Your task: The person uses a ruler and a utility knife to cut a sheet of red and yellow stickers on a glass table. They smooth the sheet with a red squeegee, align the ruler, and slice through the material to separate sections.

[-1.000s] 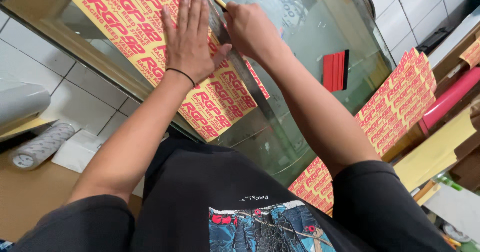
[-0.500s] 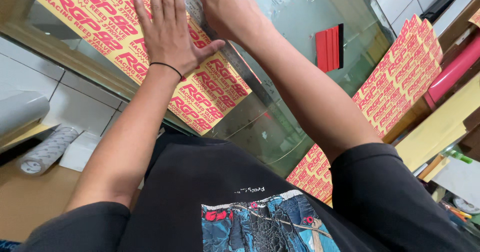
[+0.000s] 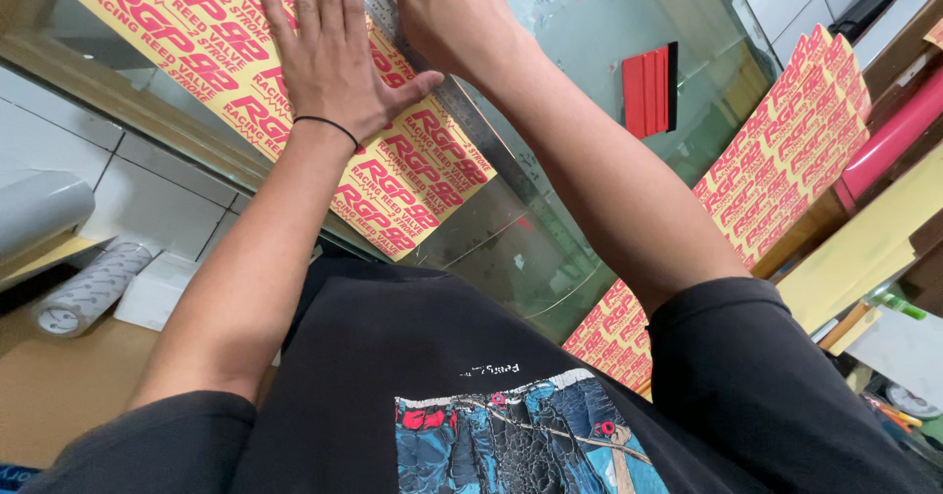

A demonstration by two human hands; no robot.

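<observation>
My left hand (image 3: 334,57) lies flat with fingers spread, pressing a yellow sheet of red printed stickers (image 3: 196,52) and a long metal ruler (image 3: 471,126) onto a glass tabletop (image 3: 589,82). A thin black band circles that wrist. My right hand (image 3: 447,18) is closed in a fist right beside the ruler's edge at the top of the view. It grips a slim yellow-tipped cutter, now almost fully cut off by the frame's top edge.
A red squeegee (image 3: 648,89) lies on the glass to the right. More sticker sheets (image 3: 786,140) are stacked at the right edge, others (image 3: 614,342) below the table. A red roll (image 3: 894,136), yellow sheet (image 3: 864,248) and grey patterned roll (image 3: 83,293) lie around.
Both hands and the ruler sit higher in view than a second ago, and the cutter's tip has slipped out of frame. Over the last half second almost nothing moved.
</observation>
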